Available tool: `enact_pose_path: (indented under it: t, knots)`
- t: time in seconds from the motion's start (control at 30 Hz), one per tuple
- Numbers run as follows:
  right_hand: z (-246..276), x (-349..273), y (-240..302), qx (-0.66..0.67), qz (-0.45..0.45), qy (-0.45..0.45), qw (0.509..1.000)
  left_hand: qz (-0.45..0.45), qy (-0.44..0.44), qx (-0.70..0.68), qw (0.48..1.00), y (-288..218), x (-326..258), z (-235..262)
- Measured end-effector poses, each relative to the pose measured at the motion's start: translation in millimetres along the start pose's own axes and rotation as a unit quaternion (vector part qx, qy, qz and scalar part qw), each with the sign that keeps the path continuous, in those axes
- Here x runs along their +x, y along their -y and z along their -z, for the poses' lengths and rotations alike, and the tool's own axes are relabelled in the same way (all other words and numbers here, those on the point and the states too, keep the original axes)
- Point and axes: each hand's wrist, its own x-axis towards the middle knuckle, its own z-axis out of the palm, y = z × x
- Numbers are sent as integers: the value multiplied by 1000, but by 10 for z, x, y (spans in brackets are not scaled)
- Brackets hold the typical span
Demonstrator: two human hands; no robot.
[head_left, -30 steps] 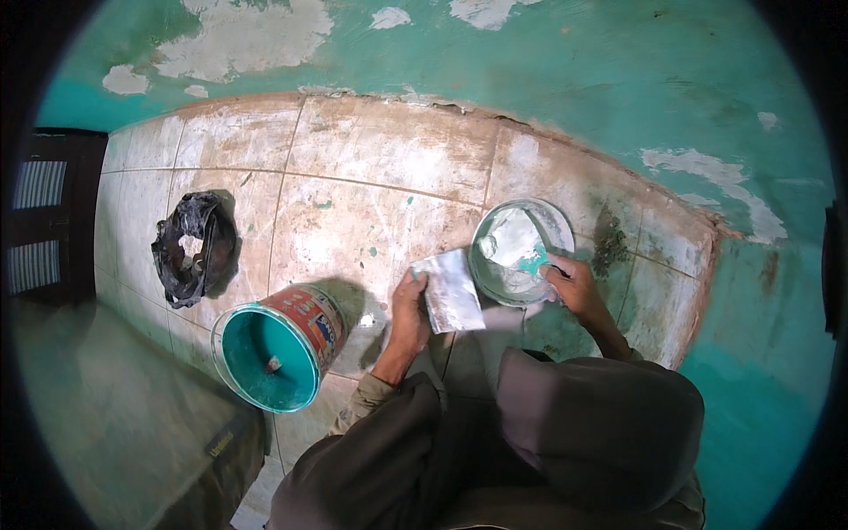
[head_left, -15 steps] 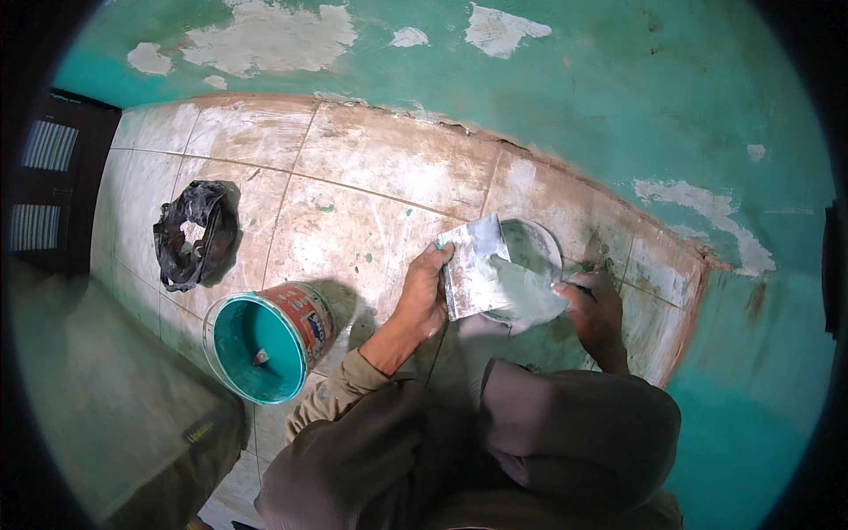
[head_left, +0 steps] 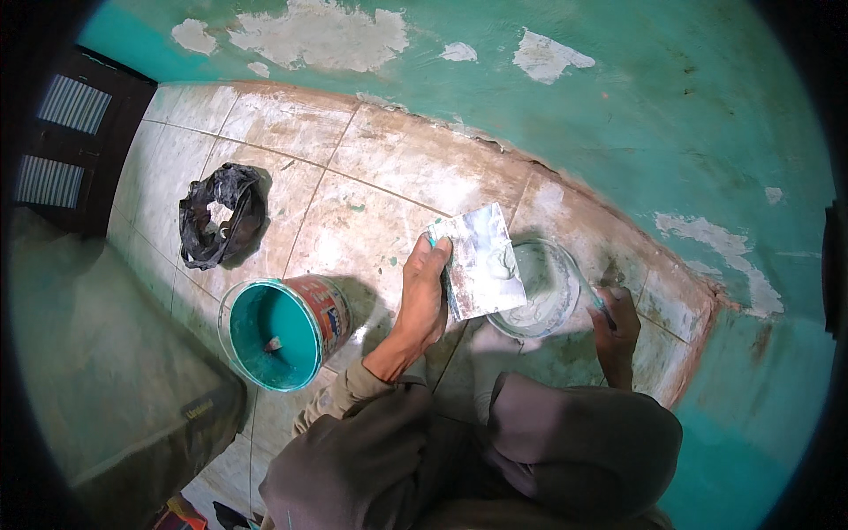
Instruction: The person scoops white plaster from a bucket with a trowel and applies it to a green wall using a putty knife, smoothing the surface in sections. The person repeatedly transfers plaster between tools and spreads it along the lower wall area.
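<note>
A rough turquoise plaster wall (head_left: 618, 115) with bare whitish patches curves over a floor of scuffed, paint-smeared beige tiles (head_left: 380, 203), where a round paint bucket (head_left: 281, 331), teal inside with a red and white label wrapped round its side, lies tipped beside a crumpled black plastic bag (head_left: 221, 216). The left hand (head_left: 426, 296) pinches one edge of a flat, square, paste-smeared metal plate (head_left: 481, 263) held over the rim of a round clear bowl of pale putty (head_left: 541, 290) on the tiles. The right hand (head_left: 617, 325) is curled around a thin tool handle at the bowl's right edge.
</note>
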Motion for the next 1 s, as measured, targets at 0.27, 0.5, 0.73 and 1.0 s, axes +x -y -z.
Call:
enact_pose_path:
  t: [0.27, 0.5, 0.73, 1.0]
  knots:
    - [-140, 180, 281, 240, -243, 65, 937, 39, -72, -17, 996, 212, 105, 351]
    - [-392, 96, 228, 329, -317, 102, 883, 47, -119, 5, 992, 411, 285, 755]
    - [-275, 405, 440, 353, -343, 209, 845, 20, -89, -4, 996, 346, 406, 792]
    - [-337, 700, 745, 446, -370, 297, 759, -55, -34, -16, 998, 341, 282, 585]
